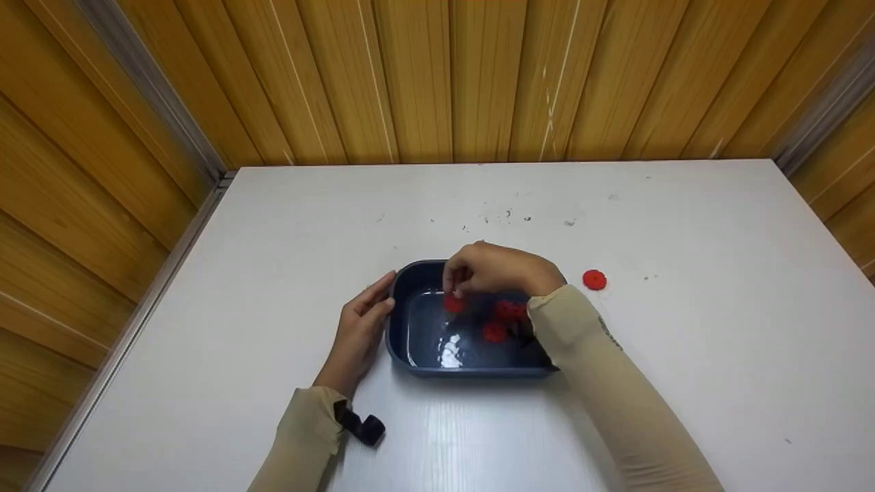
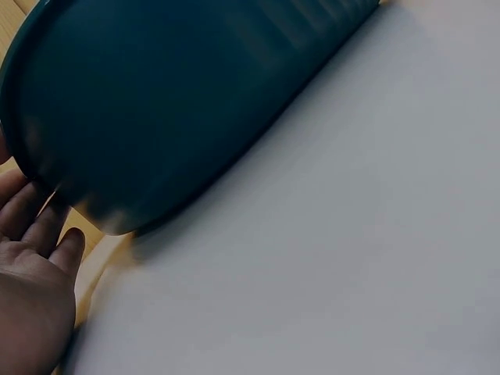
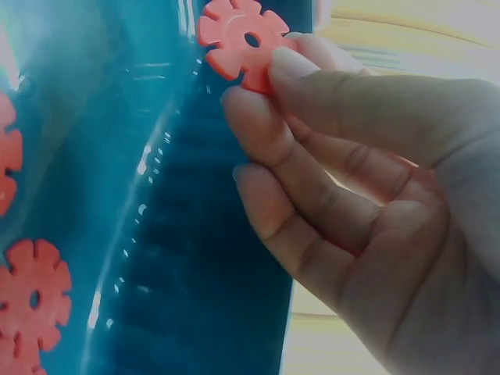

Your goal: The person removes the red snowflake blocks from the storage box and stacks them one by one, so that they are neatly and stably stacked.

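A dark blue rectangular tub point(image 1: 472, 373) stands on the white table. My left hand point(image 1: 359, 328) rests against the tub's left wall, its fingers fairly straight and the thumb near the rim. In the left wrist view, those fingers point(image 2: 39, 223) reach up to the tub's outer side. Over the tub's inside, my right hand point(image 1: 495, 268) pinches a red notched plastic disc point(image 3: 244, 39) between thumb and fingers. Other red discs, such as this one point(image 3: 35, 295), lie on the tub floor. Part of the tub's right side is hidden behind the right wrist.
One more red disc point(image 1: 595, 279) lies on the white table point(image 1: 718, 328), to the right of the tub. Yellow wood-patterned panels point(image 1: 478, 82) stand behind the table and along its sides. A black strap piece point(image 1: 366, 429) hangs from the left wrist.
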### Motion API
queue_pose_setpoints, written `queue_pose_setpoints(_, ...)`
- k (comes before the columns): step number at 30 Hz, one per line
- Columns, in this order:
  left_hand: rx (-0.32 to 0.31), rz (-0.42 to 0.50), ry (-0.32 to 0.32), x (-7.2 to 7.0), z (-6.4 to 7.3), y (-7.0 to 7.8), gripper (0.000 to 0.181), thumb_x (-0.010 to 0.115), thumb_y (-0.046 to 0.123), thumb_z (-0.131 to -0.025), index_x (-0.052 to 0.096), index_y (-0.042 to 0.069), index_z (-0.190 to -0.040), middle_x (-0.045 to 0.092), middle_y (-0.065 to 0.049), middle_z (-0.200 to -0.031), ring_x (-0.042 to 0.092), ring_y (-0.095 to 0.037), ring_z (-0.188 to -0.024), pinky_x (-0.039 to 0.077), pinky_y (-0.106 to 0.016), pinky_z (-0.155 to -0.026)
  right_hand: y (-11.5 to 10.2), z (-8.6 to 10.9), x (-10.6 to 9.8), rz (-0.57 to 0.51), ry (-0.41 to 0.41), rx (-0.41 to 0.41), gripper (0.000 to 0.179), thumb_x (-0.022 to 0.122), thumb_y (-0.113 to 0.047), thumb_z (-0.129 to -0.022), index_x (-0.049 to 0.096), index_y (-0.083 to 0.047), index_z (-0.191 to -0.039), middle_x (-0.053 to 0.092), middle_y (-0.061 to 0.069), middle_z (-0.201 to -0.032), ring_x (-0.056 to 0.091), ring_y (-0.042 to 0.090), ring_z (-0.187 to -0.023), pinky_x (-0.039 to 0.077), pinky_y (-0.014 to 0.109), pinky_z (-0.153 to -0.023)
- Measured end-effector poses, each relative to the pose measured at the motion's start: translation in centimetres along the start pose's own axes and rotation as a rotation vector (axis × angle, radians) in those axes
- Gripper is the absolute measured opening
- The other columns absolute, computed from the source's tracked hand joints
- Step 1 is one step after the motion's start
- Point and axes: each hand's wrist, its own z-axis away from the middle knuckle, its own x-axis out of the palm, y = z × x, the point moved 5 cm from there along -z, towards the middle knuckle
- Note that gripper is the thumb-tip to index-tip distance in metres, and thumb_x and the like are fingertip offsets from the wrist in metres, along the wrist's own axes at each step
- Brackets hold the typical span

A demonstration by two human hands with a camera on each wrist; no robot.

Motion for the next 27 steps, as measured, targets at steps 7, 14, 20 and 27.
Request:
queue_pose_setpoints(7,0.004,-0.019,0.007,0.0,0.0,0.0,0.049,0.052,0.002,-0.092,0.046,0.002,-0.141,0.042,-0.011,-0.150,0.034,-0.019,-0.143,0.034,-0.021,-0.112,0.2,1.5,-1.2,-0.028,0.051,-0.007,0.013,0.066,0.000,-0.085,0.072,-0.007,-0.094,0.071,0.006,-0.085,0.060,0.011,-0.074,0.050,0.022,-0.069)
queue_pose_setpoints(14,0.000,0.002,0.011,-0.1,0.0,0.0,0.049,0.052,0.001,-0.092,0.046,0.001,-0.140,0.043,-0.011,-0.150,0.035,-0.020,-0.142,0.036,-0.021,-0.111,0.8,2.8,-2.3,-0.031,0.101,0.015,0.013,0.066,-0.003,-0.086,0.072,-0.007,-0.097,0.072,0.006,-0.090,0.062,0.015,-0.080,0.051,0.024,-0.071)
queue_pose_setpoints(20,0.003,0.014,0.004,-0.2,0.1,0.0,0.049,0.051,0.000,-0.092,0.046,0.000,-0.141,0.042,-0.012,-0.150,0.034,-0.020,-0.143,0.035,-0.021,-0.111,1.5,4.1,-3.0,-0.049,0.150,0.023,0.012,0.066,-0.005,-0.088,0.072,-0.006,-0.097,0.073,0.006,-0.089,0.067,0.017,-0.083,0.052,0.026,-0.073)
queue_pose_setpoints(27,0.006,0.017,-0.003,-0.2,0.1,0.0,0.050,0.052,0.001,-0.092,0.045,-0.001,-0.141,0.041,-0.013,-0.151,0.034,-0.020,-0.143,0.034,-0.022,-0.112,2.4,5.5,-3.6,-0.067,0.238,0.038,0.012,0.064,-0.004,-0.089,0.072,-0.005,-0.098,0.074,0.007,-0.090,0.068,0.016,-0.082,0.055,0.029,-0.076)
